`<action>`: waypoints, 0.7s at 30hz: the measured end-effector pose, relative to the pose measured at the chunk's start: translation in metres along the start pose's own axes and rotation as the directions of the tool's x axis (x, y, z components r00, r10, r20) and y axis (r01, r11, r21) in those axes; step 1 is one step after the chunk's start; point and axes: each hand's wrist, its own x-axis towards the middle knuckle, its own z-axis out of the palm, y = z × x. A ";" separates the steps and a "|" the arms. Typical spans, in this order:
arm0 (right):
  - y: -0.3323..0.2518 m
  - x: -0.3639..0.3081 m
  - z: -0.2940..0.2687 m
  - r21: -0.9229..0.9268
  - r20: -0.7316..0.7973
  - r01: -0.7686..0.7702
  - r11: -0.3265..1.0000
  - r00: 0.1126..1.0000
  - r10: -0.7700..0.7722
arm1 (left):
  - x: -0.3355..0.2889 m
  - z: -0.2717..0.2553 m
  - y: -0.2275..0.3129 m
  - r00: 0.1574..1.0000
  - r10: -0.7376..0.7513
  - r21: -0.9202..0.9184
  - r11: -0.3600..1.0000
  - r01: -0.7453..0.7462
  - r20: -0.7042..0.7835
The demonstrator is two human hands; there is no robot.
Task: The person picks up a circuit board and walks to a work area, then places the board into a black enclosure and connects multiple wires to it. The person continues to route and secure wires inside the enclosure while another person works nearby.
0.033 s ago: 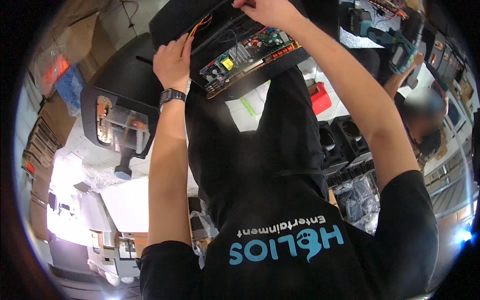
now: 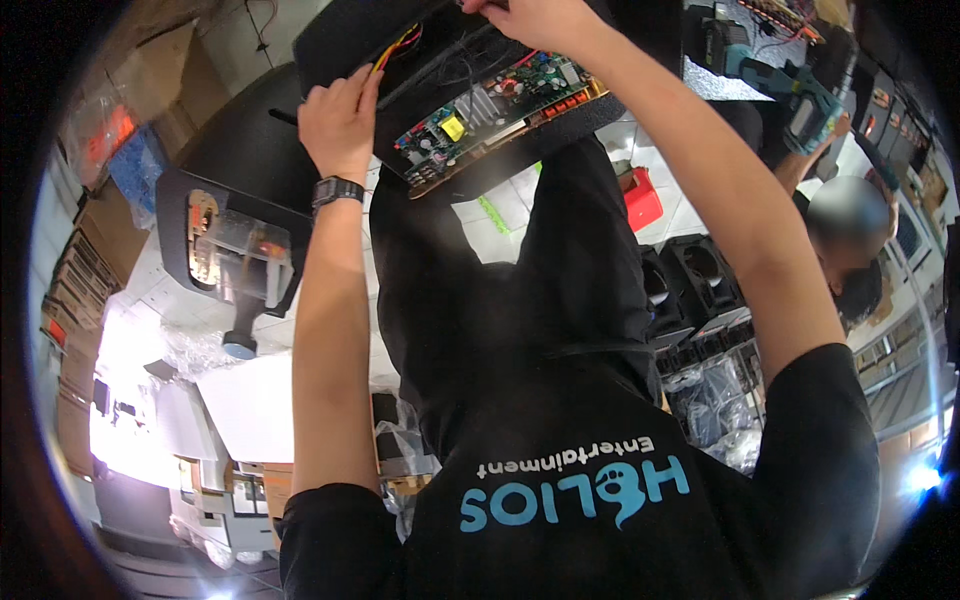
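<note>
A black speaker cabinet (image 2: pixel 335 35) lies open before me, and a green circuit board (image 2: pixel 540 85) with a silver heatsink and a yellow component sits along its near side. My left hand (image 2: pixel 338 122), with a black watch on the wrist, is closed at the cabinet's left part. Its fingertips pinch a bundle of yellow, red and black wires (image 2: pixel 393 50) coming from a hole. At the top edge of the picture my right hand (image 2: pixel 540 25) has its fingers pressed together over the cabinet. Whatever they hold is cut off from view.
Another black cabinet (image 2: pixel 235 130) stands at left, with a clear plastic box (image 2: pixel 245 250) on it. At right, a person's hand (image 2: pixel 800 165) grips a teal power tool (image 2: pixel 815 115). A red container (image 2: pixel 643 198) and several black speaker boxes (image 2: pixel 700 270) stand on the floor.
My left hand and the cabinet appear slightly further left in the picture. Both hands keep their hold. The co-worker's head and tool have shifted a little.
</note>
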 end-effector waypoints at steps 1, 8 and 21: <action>0.006 0.005 0.002 0.003 0.054 0.045 0.999 0.998 -0.046 | -0.001 0.002 -0.005 0.999 0.036 0.040 0.999 -0.036 -0.004; 0.025 0.019 0.006 -0.120 0.462 0.161 0.980 0.883 -0.089 | -0.008 0.025 -0.023 0.999 -0.022 0.012 1.000 0.023 -0.047; 0.033 0.038 0.013 -0.255 0.722 0.201 0.946 0.690 0.048 | -0.004 0.025 -0.017 0.983 0.034 -0.065 0.997 -0.047 -0.178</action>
